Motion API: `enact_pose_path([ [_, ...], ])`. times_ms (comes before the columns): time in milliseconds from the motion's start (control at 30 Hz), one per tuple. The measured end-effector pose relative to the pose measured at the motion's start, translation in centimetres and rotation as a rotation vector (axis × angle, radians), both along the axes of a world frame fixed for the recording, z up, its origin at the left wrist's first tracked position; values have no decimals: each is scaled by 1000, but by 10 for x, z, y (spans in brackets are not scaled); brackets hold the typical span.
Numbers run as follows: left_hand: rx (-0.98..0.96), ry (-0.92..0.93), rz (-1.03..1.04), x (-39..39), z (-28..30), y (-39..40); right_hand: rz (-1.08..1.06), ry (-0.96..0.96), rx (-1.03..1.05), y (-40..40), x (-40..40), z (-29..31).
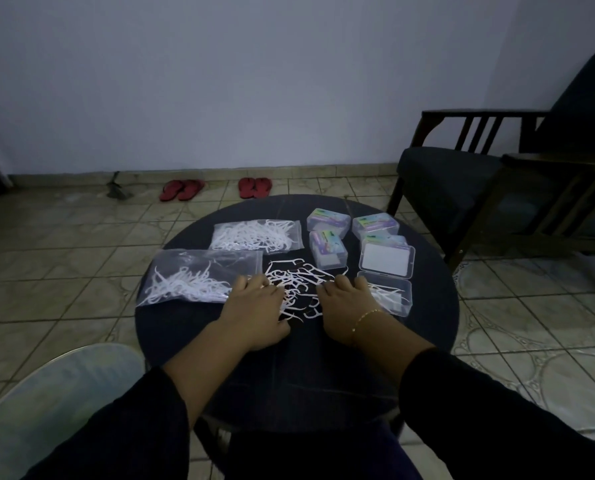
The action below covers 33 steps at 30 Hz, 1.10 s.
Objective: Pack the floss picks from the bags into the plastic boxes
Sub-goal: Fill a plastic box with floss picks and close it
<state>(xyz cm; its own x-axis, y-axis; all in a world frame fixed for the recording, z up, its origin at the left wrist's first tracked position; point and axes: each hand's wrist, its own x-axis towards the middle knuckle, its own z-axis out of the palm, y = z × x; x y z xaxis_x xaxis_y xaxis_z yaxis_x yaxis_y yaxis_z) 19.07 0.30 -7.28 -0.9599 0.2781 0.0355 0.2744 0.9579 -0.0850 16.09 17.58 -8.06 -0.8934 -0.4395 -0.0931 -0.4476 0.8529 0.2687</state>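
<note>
Both hands, left [254, 306] and right [346, 303], are spread flat, holding nothing; the loose picks [298, 277] at frame centre are best gathered aligned for the open box [398, 299].

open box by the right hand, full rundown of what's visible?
The open plastic box is clear, rectangular with rounded corners, and lies flat near the right edge of the round dark table. Its hinged lid lies open on the far side, a white card showing through it. A few white floss picks lie inside. The right hand overlaps its left edge; actual contact cannot be told.
</note>
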Motion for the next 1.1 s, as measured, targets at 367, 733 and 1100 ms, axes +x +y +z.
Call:
enact_pose_path([
  [367, 97, 100, 41, 1, -7, 2, -41, -35, -134, 5, -4, 10],
  [733, 80, 93, 53, 1, -2, 8, -60, -61, -124, -1, -6, 10],
  [1100, 137, 145, 44, 2, -9, 11, -164, -106, -147, -8, -3, 14],
])
